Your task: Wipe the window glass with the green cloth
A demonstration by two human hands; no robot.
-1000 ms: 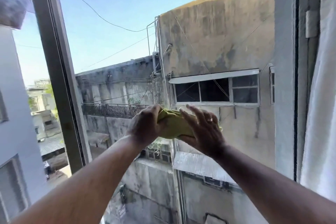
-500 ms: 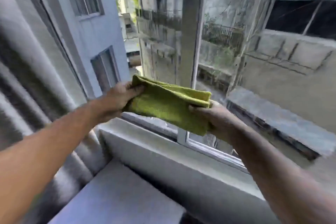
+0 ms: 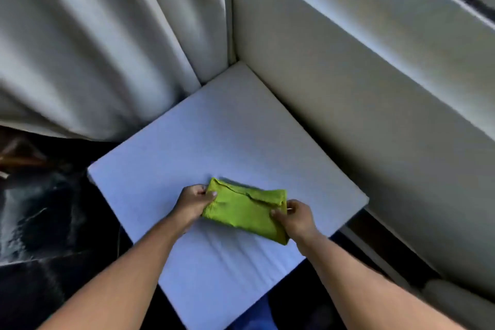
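The left hand (image 3: 193, 199) and right hand (image 3: 296, 218) each pinch an end of the folded green cloth (image 3: 245, 210), stretched between them just above the white surface (image 3: 214, 142) (no window in view), best set down flat, edges aligned.

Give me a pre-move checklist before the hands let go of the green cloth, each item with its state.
1. Green cloth is folded into a flat rectangle: ok.
2. Left hand pinches the cloth's left end: ok.
3. Right hand pinches its right end: ok.
4. White surface lies under the cloth with bare space around it: ok.
5. Cloth rests fully on that surface: cannot tell; the picture is blurred.
6. Window glass is wiped clean: cannot tell; no glass is in view, only the curtain and wall.
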